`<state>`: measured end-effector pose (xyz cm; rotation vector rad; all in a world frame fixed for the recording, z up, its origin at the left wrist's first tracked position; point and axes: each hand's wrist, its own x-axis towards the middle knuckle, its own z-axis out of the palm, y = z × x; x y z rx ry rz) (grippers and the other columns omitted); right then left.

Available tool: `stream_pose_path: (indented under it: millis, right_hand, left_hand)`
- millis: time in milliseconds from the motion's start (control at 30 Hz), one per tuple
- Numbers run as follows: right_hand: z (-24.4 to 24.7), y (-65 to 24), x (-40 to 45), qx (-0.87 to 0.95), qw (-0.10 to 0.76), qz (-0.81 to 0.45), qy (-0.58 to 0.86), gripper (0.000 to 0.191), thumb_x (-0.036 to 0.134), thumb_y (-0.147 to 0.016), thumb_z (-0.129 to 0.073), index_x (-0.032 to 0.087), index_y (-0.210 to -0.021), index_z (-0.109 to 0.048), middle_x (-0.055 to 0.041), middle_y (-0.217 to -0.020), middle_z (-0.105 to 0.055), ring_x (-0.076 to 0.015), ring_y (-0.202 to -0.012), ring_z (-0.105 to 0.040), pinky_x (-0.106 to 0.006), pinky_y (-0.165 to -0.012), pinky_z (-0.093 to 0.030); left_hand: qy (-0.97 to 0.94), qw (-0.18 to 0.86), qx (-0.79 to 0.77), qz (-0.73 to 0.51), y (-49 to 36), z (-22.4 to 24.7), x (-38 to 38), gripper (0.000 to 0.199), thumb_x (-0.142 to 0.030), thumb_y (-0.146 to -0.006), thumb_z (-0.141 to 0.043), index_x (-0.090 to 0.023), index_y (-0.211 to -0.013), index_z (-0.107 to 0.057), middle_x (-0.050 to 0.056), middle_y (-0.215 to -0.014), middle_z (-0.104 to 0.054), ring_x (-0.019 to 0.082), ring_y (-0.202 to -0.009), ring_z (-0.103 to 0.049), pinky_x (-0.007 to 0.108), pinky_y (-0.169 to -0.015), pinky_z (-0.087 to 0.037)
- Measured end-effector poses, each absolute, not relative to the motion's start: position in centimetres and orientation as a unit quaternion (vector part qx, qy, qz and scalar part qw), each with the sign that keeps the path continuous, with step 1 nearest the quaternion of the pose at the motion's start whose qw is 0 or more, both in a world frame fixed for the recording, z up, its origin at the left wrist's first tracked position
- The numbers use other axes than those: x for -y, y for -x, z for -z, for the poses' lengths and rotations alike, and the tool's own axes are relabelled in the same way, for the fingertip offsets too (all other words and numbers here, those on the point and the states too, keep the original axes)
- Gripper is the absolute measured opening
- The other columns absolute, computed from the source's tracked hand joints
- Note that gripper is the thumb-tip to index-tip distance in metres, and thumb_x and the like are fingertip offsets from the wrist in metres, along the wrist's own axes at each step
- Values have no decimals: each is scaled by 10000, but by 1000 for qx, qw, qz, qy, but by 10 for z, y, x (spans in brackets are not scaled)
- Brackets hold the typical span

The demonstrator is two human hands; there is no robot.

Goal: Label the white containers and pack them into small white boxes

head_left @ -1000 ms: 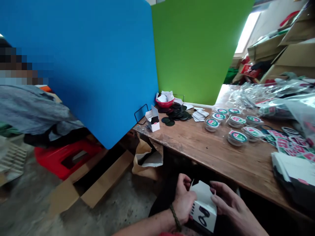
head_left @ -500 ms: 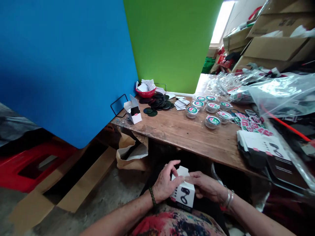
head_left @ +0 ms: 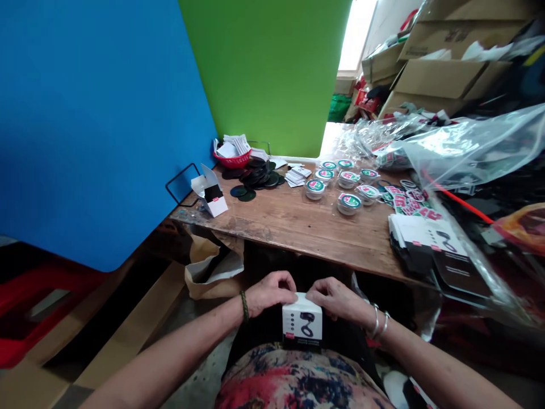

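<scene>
In head view, the white box (head_left: 302, 326) is at lower ctr. of the frame, above the patterned garment (head_left: 298, 375), w/ a dark drawing on its front face. L hand (head_left: 272, 292) grips the box at its upper L edge, thumb and fingers closed there; R hand (head_left: 340, 301) grips it likewise at the upper R edge, w/ the thumb on top. L wrist has a dark bracelet (head_left: 244, 307), R wrist has two bangles (head_left: 375, 321). Across the ctr. is the wooden table (head_left: 276, 221). On its L part stands an open box (head_left: 215, 201), lid raised; behind it is a red basket (head_left: 232, 161) w/ white papers, and beside this a pile of black discs (head_left: 258, 176). R of ctr. are several clear tubs (head_left: 349, 203) w/ colored labels, then stickers (head_left: 409, 204) and a stack of flat cartons (head_left: 426, 238). Upper L is a blue panel (head_left: 93, 113), upper ctr. a green panel (head_left: 268, 74). Below the table's L end is a brown paper bag (head_left: 213, 288); lower L corner has a long cardboard box (head_left: 123, 335).
</scene>
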<state>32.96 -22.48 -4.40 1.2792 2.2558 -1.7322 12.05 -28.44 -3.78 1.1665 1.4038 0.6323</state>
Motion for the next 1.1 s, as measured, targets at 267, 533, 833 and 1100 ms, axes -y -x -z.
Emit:
stream_pose_path:
  millis: [267,533,833,1100]
  right_hand:
    - [34,-324,225,-810,-25,413,-415,114,230,-783,-595,147,-765,-671,-48,-797,-687,-151,-728,-585,-236,-605,-379]
    - [22,-346,224,-755,-55,532,-380,284,397,-850,-628,151,-989,-648,-32,-860,-650,-153,-730,-585,-244,-627,-451]
    - [-18,-322,196,-411,-288,827,-254,491,562,-941,-560,153,-1203,-634,-83,-1085,-675,-170,-963,-629,-280,-853,-518]
    - [-34,-317,153,-626,-266,643,-351,547,630,-831,-637,164,-1119,-637,-122,-1047,-629,-245,-861,-612,-440,-786,-533]
  left_hand:
    - [-493,542,-629,-260,-133,37,284,194,-172,-557,-696,-168,-720,-590,-52,-639,-519,101,-601,-430,220,-528,-297]
    - [-401,644,-488,-432,-134,50,319,707,-233,-594,-850,-253,-1174,-445,51,-1147,-598,203,-1016,-616,368,-895,-504]
    - [-532,582,-328,-520,-95,-15,263,1004,-613,-592,-840,-297,-1450,-426,107,-1582,-338,391,-1463,-287,533,-1176,-322]
    - [-654,200,-566,-461,-98,-38,227,953,-285,-618,-784,-311,-1457,-334,95,-1443,-472,365,-1308,-479,516,-1100,-413]
